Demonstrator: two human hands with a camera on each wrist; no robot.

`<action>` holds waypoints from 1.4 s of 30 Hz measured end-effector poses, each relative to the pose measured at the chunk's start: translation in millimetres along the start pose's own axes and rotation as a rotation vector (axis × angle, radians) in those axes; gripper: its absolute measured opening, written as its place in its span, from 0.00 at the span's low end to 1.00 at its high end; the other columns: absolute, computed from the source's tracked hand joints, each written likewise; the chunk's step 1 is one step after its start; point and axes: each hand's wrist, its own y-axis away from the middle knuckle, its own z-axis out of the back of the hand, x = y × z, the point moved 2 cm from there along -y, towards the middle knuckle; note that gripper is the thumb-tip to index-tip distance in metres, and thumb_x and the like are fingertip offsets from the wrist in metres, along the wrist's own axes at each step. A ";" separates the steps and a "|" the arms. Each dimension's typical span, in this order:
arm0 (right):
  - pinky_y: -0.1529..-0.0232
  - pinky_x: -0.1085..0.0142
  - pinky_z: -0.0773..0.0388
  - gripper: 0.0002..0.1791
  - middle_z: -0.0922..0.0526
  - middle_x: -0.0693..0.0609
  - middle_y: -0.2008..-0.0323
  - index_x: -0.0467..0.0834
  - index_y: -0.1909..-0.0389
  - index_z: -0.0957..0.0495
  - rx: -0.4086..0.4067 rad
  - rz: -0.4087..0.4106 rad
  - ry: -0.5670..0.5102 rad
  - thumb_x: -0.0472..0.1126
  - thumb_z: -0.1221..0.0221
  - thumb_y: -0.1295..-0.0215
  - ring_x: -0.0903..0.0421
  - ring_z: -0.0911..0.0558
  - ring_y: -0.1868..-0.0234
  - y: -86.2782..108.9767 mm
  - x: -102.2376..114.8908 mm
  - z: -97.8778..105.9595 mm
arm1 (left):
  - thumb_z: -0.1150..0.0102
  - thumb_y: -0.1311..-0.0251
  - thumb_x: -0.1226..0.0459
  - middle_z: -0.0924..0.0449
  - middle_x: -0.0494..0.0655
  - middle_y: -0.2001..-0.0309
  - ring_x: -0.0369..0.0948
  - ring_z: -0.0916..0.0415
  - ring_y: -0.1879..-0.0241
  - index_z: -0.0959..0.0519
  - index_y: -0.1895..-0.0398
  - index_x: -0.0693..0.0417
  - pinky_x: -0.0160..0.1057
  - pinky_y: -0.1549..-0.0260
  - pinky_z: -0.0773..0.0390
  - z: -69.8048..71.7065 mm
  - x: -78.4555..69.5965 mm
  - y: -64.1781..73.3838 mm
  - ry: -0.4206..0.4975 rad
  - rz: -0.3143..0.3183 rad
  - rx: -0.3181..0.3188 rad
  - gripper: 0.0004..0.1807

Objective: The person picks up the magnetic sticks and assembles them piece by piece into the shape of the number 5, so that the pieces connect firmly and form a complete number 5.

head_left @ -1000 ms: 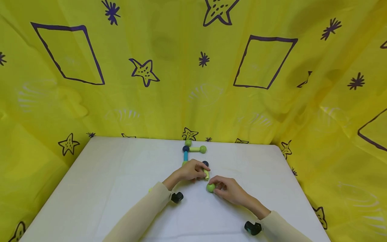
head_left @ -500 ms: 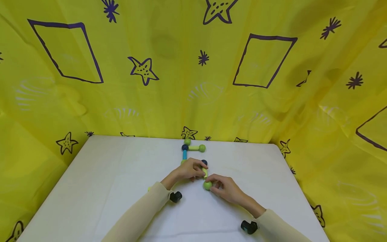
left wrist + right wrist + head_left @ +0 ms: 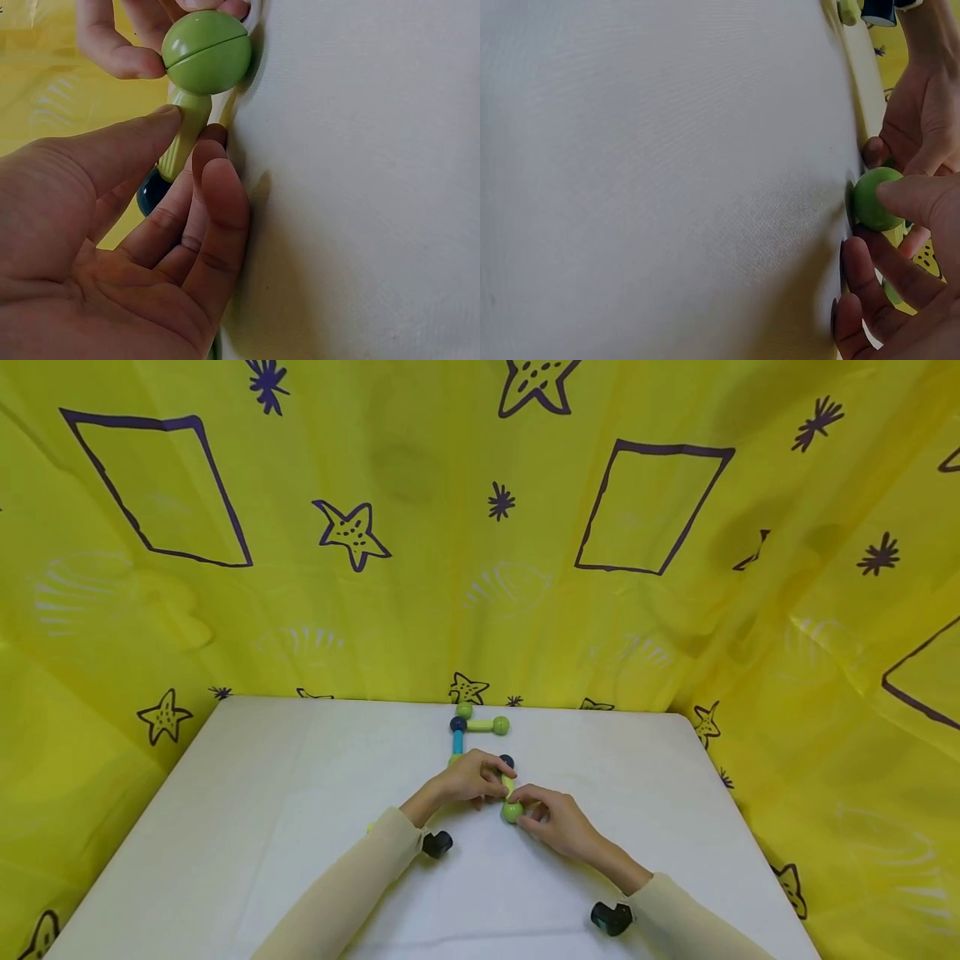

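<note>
Both hands work on one ball-and-rod toy piece near the middle of the table. My left hand pinches the ridged yellow-green rod between thumb and fingers. A dark blue ball sits at the rod's far end. At the near end is a green ball, which my right hand holds between thumb and fingers. In the left wrist view this green ball meets the rod's end, with a groove around its middle. The right wrist view shows the right thumb over the ball.
Farther back lies a joined toy piece: a dark blue ball, a yellow-green rod, green balls and a blue rod, partly behind the left hand. A yellow bit peeks past the left sleeve. A yellow curtain borders the white table.
My right hand has moved left and away from me with the green ball, closing the gap to the rod's near end. The left hand has kept its hold on the rod.
</note>
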 end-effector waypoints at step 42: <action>0.63 0.68 0.23 0.15 0.15 0.55 0.55 0.47 0.48 0.18 0.022 -0.001 0.004 0.32 0.34 0.33 0.62 0.21 0.66 0.7 0.0 -1.6 | 0.36 0.31 0.67 0.13 0.62 0.59 0.59 0.17 0.68 0.18 0.43 0.61 0.39 0.74 0.20 53.8 -7.1 63.5 -0.097 -0.227 -0.183 0.16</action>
